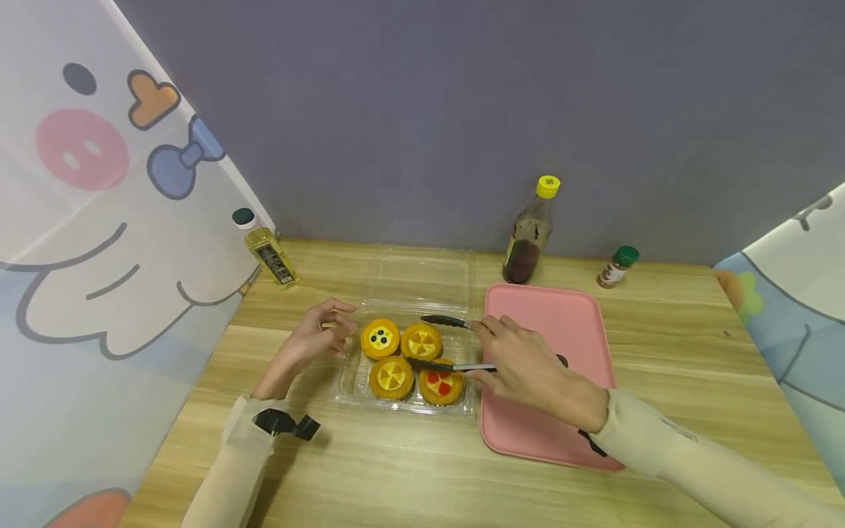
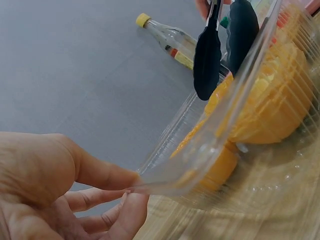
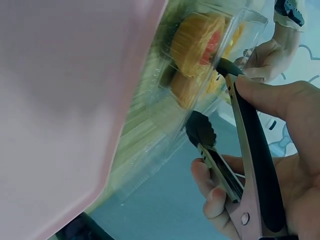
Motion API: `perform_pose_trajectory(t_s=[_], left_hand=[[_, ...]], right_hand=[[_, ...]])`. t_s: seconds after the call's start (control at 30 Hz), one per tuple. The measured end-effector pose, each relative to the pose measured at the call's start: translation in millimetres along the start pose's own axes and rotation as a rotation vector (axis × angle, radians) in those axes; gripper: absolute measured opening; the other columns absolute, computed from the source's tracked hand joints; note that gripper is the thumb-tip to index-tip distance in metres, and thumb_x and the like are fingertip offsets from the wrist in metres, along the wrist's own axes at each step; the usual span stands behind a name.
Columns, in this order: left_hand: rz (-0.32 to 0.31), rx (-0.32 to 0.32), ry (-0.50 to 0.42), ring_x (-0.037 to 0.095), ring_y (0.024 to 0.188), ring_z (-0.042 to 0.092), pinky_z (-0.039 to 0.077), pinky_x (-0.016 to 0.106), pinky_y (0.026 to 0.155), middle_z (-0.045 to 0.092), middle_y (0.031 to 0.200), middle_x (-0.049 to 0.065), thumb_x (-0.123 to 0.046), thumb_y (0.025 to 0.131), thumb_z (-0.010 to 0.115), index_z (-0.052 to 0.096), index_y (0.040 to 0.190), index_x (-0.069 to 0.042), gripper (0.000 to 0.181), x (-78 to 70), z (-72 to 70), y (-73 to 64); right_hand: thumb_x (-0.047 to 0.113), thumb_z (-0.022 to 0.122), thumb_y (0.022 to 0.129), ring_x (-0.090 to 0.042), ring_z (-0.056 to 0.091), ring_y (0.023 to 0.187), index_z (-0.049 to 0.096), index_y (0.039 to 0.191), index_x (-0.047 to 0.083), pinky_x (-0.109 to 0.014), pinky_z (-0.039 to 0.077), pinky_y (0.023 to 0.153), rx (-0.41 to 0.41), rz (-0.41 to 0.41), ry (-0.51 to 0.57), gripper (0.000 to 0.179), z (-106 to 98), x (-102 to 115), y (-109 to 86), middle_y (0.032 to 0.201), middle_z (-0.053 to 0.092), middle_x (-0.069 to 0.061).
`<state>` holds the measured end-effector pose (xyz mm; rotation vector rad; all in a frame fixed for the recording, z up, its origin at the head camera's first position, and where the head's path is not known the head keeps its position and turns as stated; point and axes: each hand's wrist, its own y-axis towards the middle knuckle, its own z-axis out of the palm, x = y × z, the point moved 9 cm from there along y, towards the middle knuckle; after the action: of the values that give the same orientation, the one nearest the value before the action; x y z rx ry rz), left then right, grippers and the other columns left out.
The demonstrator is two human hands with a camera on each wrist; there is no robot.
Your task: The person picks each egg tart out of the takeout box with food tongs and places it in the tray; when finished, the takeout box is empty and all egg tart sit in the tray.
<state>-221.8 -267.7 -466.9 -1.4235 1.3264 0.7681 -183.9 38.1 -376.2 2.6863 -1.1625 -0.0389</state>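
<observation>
A clear plastic clamshell box (image 1: pixel 409 405) lies with its lid (image 1: pixel 422 279) folded back. Several egg tarts sit inside: one with dark berries (image 1: pixel 381 328), two with orange wedges, back right (image 1: pixel 422 352) and front left (image 1: pixel 391 390), and one with red pieces (image 1: pixel 441 396). My left hand (image 1: pixel 315 339) pinches the box's left rim between thumb and fingers, as the left wrist view shows. With my right hand (image 1: pixel 528 363) I grip black-tipped metal tongs (image 1: pixel 474 367). Their spread tips hover around the back right tart; whether they touch it I cannot tell.
A pink tray (image 1: pixel 548 304) lies right of the box, under my right hand. At the back stand a dark sauce bottle (image 1: pixel 524 253) with a yellow cap and a green-capped spice jar (image 1: pixel 614 273). An oil bottle (image 1: pixel 271 253) stands back left. Walls border the table.
</observation>
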Motion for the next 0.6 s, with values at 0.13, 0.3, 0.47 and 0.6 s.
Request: perform_pose_trajectory(t_s=[0.13,0.3,0.47,0.6], left_hand=[[0.008,0.003,0.006,0.020,0.068,0.064,0.063,0.033,0.061,0.064,0.107,0.018,0.003,0.097,0.062,0.052,0.139,0.001,0.043,-1.4,0.4,0.3],[0.001,0.007,0.004,0.019,0.068,0.062,0.063,0.032,0.061,0.064,0.111,0.024,0.002,0.098,0.063,0.052,0.140,0.002,0.044,-1.4,0.0,0.2],[0.001,0.010,-0.001,0.019,0.068,0.061,0.063,0.033,0.061,0.063,0.113,0.028,0.003,0.098,0.062,0.051,0.141,0.003,0.045,-1.2,0.7,0.4],[0.002,0.010,0.000,0.018,0.068,0.062,0.063,0.035,0.061,0.064,0.112,0.026,0.004,0.097,0.062,0.051,0.141,0.003,0.045,-1.7,0.3,0.4]], right_hand=[[0.054,0.087,0.080,-0.024,0.064,0.088,0.064,0.134,-0.001,-0.037,0.062,0.059,0.023,0.004,-0.012,0.079,1.2,2.2,3.1,0.118,0.070,-0.013],[0.053,0.086,0.082,-0.024,0.062,0.084,0.064,0.133,-0.001,-0.038,0.062,0.058,0.049,0.011,-0.015,0.077,0.5,4.9,5.8,0.116,0.070,-0.013],[0.052,0.084,0.084,-0.026,0.064,0.088,0.065,0.132,-0.002,-0.040,0.063,0.061,0.087,0.029,-0.003,0.074,-2.4,3.7,4.9,0.119,0.070,-0.014],[0.052,0.085,0.083,-0.026,0.065,0.090,0.065,0.131,-0.001,-0.042,0.062,0.061,0.109,0.050,0.010,0.074,-4.1,1.7,4.6,0.119,0.070,-0.014]])
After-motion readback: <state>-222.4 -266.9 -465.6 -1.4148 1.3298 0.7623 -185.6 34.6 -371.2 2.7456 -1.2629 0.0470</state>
